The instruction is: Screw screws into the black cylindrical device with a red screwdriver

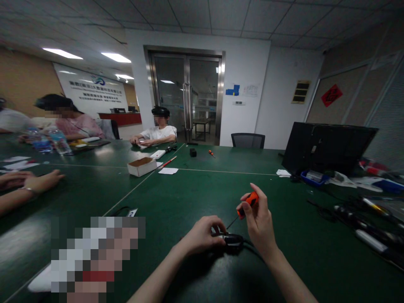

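Observation:
My right hand point(259, 219) is closed round an orange-handled screwdriver point(248, 203), its thin shaft slanting down and left to a small black device point(232, 242) on the green table point(176, 202). My left hand point(202, 234) is curled over the left end of that device and holds it down. A dark cable runs off from the device to the right. The spot where the tip meets the device is partly hidden by my left fingers.
An open cardboard box point(142, 166), white papers, a red pen and a second small screwdriver point(211, 153) lie farther back. A black monitor point(325, 147) and cables stand at the right. Other people sit at the left and far side; a co-worker's hands point(28, 182) rest at the left.

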`<state>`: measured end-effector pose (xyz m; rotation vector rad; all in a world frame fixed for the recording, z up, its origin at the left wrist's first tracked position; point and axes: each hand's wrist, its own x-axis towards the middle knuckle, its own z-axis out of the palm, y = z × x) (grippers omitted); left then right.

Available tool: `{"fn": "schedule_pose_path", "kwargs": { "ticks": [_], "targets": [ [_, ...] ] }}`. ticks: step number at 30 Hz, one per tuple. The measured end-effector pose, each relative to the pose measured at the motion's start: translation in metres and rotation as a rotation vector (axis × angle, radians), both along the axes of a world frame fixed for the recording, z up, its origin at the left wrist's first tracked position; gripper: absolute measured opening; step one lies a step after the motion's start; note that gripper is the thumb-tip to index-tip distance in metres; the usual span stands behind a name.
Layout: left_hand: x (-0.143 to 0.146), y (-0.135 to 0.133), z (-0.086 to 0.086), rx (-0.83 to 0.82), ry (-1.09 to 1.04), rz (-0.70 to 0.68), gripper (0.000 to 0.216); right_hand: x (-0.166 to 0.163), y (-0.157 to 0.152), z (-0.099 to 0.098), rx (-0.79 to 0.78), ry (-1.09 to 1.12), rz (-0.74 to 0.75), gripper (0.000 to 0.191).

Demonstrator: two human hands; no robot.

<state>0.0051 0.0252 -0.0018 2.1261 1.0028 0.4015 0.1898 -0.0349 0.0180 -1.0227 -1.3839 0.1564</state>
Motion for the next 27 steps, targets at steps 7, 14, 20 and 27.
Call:
{"fn": "schedule_pose_path", "kwargs": {
  "ticks": [7,14,20,27],
  "targets": [
    [-0.001,0.0,0.001,-0.02,-0.034,-0.007,0.018,-0.009,0.004,-0.005,-0.033,0.0,0.023,0.062],
    [-0.001,0.0,0.004,-0.072,-0.045,-0.006,0.022,-0.005,0.005,-0.012,0.097,-0.19,0.109,0.053],
    [-0.002,0.002,0.001,-0.098,-0.048,-0.028,0.023,-0.01,0.001,-0.013,0.12,-0.283,0.133,0.047],
    [-0.003,0.004,-0.004,-0.095,-0.064,-0.051,0.02,-0.013,0.0,-0.011,0.159,-0.324,0.133,0.046]
  ]
}}
